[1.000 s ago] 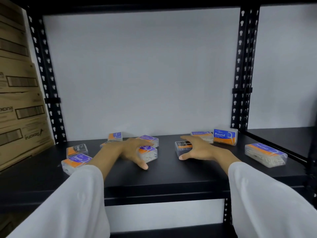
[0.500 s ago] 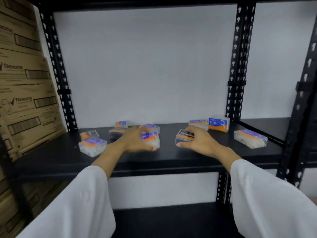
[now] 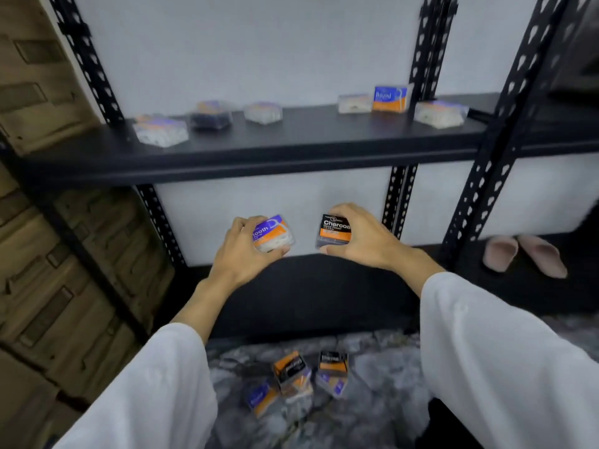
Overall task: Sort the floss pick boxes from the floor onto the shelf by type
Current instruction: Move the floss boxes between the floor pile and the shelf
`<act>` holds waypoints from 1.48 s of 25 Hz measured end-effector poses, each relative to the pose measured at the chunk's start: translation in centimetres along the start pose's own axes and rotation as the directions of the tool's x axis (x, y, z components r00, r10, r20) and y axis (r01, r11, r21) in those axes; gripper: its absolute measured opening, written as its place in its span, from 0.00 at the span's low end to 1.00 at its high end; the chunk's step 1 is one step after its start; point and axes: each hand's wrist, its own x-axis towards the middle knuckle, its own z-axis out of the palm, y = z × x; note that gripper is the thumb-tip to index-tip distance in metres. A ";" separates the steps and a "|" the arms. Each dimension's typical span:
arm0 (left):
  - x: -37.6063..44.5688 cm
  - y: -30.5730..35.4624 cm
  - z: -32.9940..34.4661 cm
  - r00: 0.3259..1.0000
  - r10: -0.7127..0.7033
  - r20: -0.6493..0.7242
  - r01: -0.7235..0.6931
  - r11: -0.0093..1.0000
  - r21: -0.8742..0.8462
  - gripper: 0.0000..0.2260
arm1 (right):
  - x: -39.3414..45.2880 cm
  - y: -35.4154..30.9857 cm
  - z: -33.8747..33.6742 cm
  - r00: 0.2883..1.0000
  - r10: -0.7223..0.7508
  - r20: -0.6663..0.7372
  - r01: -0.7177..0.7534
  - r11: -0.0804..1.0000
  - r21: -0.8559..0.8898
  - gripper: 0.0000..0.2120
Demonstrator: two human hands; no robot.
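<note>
Between your two hands, held out below the shelf's (image 3: 259,150) front edge, two entries are carried.

Item 1: Smooth box (image 3: 274,234), clear with a blue and orange label, gripped by your left hand (image 3: 240,254); fingers curl over its near side, thumb beneath. Its long axis tilts up to the right.

Item 2: Charcoal box (image 3: 335,231), black and orange label, gripped by your right hand (image 3: 359,238); fingers wrap its far and right sides, label facing you, box roughly upright.

Both hands are occupied; neither has a free finger.

Item 3: shelf stock, up and away from your fingertips. A dark box (image 3: 210,116) sits up and left of your left hand; the Round box (image 3: 389,98) stands up and right of your right hand, with clear boxes to either side of it. Judged: the Charcoal box belongs by the dark one, a diagonal reach up and leftward for the right hand; the left hand is nearer that spot.

Item 4: floor stock (image 3: 291,377), several boxes below and behind your wrists, not yet sorted.

Obstruction: the shelf's front lip lies directly above your fingers; lift outward first. Slippers (image 3: 525,254) lie well right.
</note>
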 end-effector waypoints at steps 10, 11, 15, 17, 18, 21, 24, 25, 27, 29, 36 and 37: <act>-8.4 -12.9 17.8 0.895 -0.338 0.291 0.334 0.940 0.065 0.29 | -7.2 13.0 18.1 0.910 0.300 0.285 -0.285 0.954 -0.094 0.33; -8.9 -14.0 19.1 0.884 -0.360 0.299 0.356 0.932 0.068 0.29 | -7.5 14.0 19.7 0.899 0.315 0.306 -0.294 0.949 -0.113 0.33; -9.4 -17.7 23.3 0.854 -0.424 0.302 0.420 0.904 0.080 0.28 | -7.9 17.5 25.6 0.849 0.362 0.385 -0.326 0.932 -0.156 0.32; -9.7 -19.0 24.8 0.834 -0.445 0.327 0.441 0.893 0.090 0.29 | -7.9 18.6 28.0 0.831 0.373 0.414 -0.325 0.928 -0.184 0.31; -9.9 -19.7 25.6 0.829 -0.444 0.341 0.437 0.894 0.102 0.30 | -7.9 19.2 29.1 0.822 0.378 0.426 -0.328 0.926 -0.190 0.31; -10.9 -20.9 27.1 0.835 -0.415 0.361 0.399 0.909 0.124 0.32 | -7.6 20.1 31.4 0.821 0.356 0.446 -0.287 0.933 -0.216 0.31; -11.2 -21.5 27.7 0.839 -0.403 0.366 0.379 0.915 0.138 0.34 | -7.2 20.8 32.7 0.831 0.337 0.444 -0.260 0.939 -0.225 0.30; -11.1 -21.7 27.8 0.839 -0.401 0.369 0.375 0.916 0.142 0.34 | -7.2 20.9 32.9 0.828 0.338 0.447 -0.260 0.938 -0.228 0.31; -11.0 -21.8 27.7 0.836 -0.396 0.380 0.368 0.918 0.147 0.34 | -7.2 21.2 33.3 0.822 0.343 0.454 -0.257 0.936 -0.242 0.31; -10.8 -21.8 27.5 0.838 -0.380 0.392 0.352 0.925 0.143 0.34 | -7.1 21.2 33.4 0.813 0.350 0.465 -0.261 0.933 -0.247 0.31; -8.9 -19.7 24.6 0.879 -0.275 0.389 0.242 0.961 0.132 0.19 | -6.1 18.7 30.0 0.831 0.310 0.461 -0.257 0.950 -0.175 0.23; -8.4 -19.0 23.6 0.874 -0.264 0.407 0.222 0.964 0.149 0.16 | -5.8 18.1 29.0 0.827 0.316 0.464 -0.268 0.949 -0.168 0.21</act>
